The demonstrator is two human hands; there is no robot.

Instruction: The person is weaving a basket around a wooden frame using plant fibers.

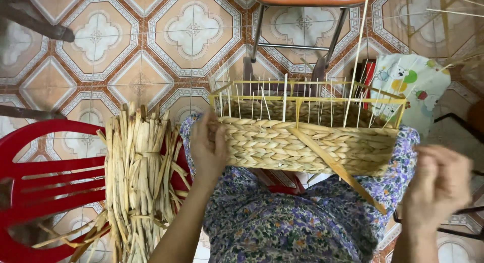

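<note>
Floral-print lap (282, 222) fills the bottom of the view and everything rests on it, so that's risk number one – the half-woven basket (307, 142) sits across the knees, tipped toward the camera, and nothing but the left hand (207, 148) steadies it. That hand is pressed flat against the basket's left end, fingers wrapped loosely on the braided wall; if it lets go, I'd guess the whole thing slides off onto the tiled floor (151, 36). Next down in size, the bundle of dried straw (138, 177) lies on the red plastic chair (45, 177) just beside the left arm, and an elbow bump could scatter it. The yellow frame (302, 98) above the woven part has thin upright sticks poking out, and they look easy to snap or bend if the basket rolls. One flat strip (335, 167) runs diagonally down the front toward the right knee – it could catch on the dress. The right hand (437, 185) is blurred, near the basket's right end but apart from it; fingers look curled, though I can't tell if they pinch a strand.
</note>
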